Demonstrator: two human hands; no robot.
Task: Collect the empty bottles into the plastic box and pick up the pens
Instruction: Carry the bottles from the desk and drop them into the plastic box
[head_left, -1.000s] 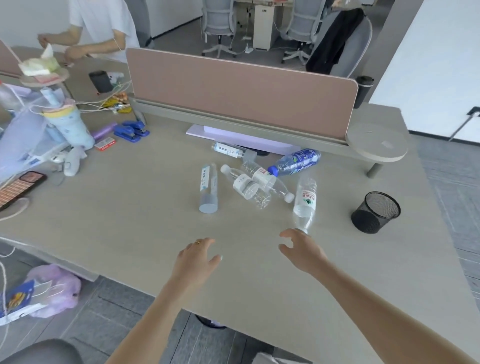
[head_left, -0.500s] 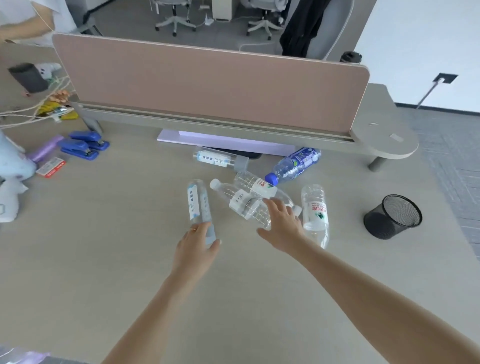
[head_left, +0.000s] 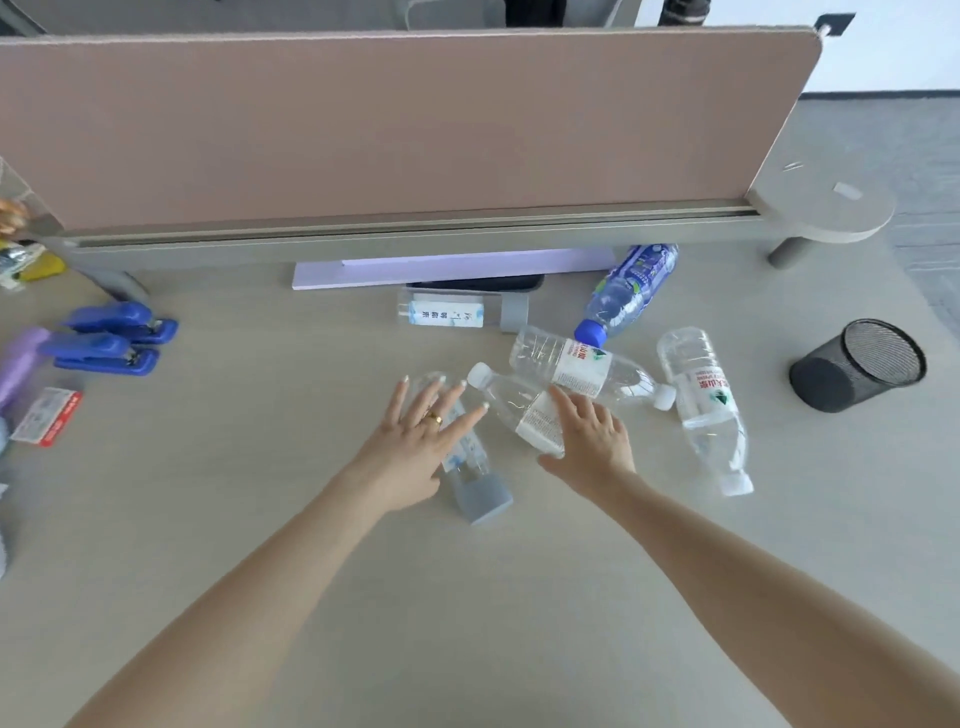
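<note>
Both hands advanced onto bottles since earlier frame. Left hand (head_left: 415, 441) fingers spread flat over grey-capped bottle (head_left: 470, 467); right hand (head_left: 589, 436) fingers straight atop white-capped bottle (head_left: 511, 400).

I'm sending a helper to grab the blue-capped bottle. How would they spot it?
Start at the pink desk divider. Below its right end, beside the lilac board, lies the blue-capped bottle. It alone has a blue cap and blue label; its neighbours are clear with white or grey caps.

L hand (head_left: 415, 441) hides grey-cap bottle (head_left: 480, 496) mid.
</note>
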